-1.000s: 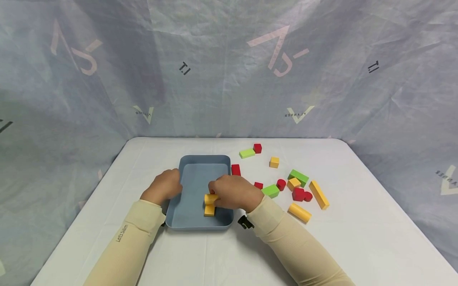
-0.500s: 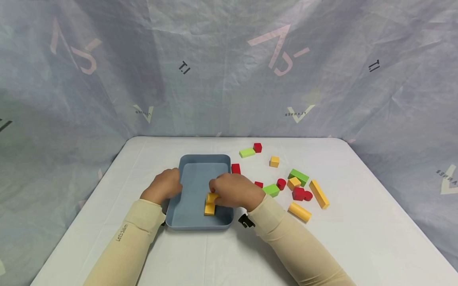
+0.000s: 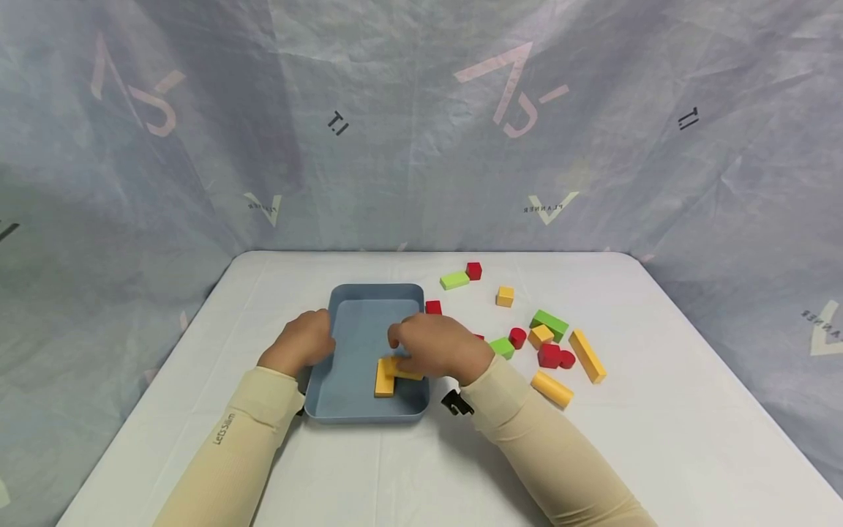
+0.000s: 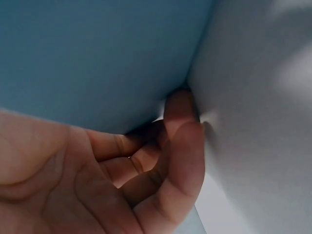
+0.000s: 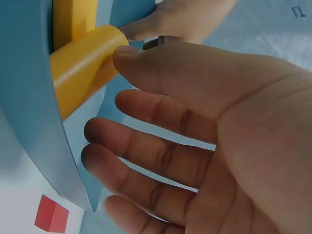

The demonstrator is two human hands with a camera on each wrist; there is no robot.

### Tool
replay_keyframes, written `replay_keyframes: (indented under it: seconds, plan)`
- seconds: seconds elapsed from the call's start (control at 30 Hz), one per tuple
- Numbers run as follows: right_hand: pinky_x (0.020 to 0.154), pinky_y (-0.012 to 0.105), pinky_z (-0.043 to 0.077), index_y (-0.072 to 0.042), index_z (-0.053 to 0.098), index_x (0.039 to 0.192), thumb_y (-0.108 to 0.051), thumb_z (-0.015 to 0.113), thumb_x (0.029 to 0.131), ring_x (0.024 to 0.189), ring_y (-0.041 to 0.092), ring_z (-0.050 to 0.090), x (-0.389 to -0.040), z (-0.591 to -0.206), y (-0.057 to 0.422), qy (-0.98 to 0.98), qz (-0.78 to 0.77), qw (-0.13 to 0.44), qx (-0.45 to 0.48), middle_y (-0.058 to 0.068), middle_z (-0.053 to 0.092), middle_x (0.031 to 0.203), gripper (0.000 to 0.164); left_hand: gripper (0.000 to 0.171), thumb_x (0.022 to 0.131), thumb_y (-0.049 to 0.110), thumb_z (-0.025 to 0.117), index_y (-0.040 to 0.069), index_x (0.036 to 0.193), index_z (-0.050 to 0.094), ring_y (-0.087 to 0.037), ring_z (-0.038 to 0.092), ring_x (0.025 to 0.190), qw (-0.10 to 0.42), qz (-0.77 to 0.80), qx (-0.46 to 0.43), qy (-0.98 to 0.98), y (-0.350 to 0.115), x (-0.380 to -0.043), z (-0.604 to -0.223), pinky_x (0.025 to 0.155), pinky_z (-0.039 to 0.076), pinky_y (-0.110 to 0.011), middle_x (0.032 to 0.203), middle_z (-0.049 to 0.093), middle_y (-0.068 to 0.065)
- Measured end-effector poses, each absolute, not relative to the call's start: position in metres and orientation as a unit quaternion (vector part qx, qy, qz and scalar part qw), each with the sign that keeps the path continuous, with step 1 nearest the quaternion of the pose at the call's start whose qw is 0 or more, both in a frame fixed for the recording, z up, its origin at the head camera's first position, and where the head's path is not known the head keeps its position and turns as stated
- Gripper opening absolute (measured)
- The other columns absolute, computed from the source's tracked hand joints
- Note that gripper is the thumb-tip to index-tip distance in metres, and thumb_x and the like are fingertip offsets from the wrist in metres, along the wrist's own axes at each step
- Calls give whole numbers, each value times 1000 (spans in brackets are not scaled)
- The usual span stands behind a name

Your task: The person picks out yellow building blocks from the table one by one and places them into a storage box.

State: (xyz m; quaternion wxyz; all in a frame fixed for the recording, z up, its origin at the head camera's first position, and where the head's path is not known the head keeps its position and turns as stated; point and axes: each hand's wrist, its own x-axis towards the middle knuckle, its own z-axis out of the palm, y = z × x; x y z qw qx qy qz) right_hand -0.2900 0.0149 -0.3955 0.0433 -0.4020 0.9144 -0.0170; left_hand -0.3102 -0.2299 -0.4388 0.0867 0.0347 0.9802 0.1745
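- Okay, two hands on my feed, and one blue-grey tray [image 3: 365, 421] sitting between them on the one white table [image 3: 342, 483].
- Left hand [image 3: 301, 344] is at the tray's left side, and I see it gripping there, fingers bent in against the wall from outside.
- Right hand [image 3: 437, 345] hangs over the tray's right half, four fingers fairly straight and loosely spread; the wrist view puts its thumb at the end of a yellow cylinder [image 5: 87, 73], though I can't tell whether they touch.
- Inside the tray I count two pieces, both yellow: that cylinder, lying crosswise, and one flat yellow block [image 3: 385, 380], running front to back just beside it.
- Out on the table, right of the tray, I make it thirteen more.
- Six are red: a cube at the back [image 3: 474, 271], a block by the tray rim [image 3: 433, 307], two round pieces [image 3: 517, 337], a chunky block [image 3: 549, 356], and one mostly hidden behind the right hand.
- Three are green blocks [image 3: 549, 326], the palest next to the back red cube.
- Four are yellow: two cubes [image 3: 505, 296], one long bar [image 3: 587, 356], one loose cylinder [image 3: 552, 389] lying nearest the right sleeve [image 3: 553, 457].
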Motion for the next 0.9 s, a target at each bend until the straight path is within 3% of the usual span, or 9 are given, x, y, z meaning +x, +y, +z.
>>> replay_keyframes:
  seconds: [0.43,0.63,0.9]
  plan:
    - [69,29,50,-16,65,111,-32,68,86,74,5,51,-295,-384,25,914,-48,62,-398,-1,65,99,30,29,83,1,52,-11,110,51,-25,54,68,92,173,31,980,-232,-310,-439,58,50,-41,84,56,-16]
    - [67,29,49,-16,64,112,-34,69,86,71,6,52,-300,-383,30,919,-53,74,-384,-5,63,91,32,28,83,0,53,-10,109,52,-25,54,70,88,179,32,979,-231,-309,-439,59,50,-42,85,56,-16]
    - [74,30,51,-16,65,108,-31,69,85,80,6,52,-306,-382,35,914,-58,16,-402,-5,64,99,27,27,83,0,53,-10,108,52,-25,53,69,89,176,35,980,-230,-310,-437,59,50,-41,84,56,-16]
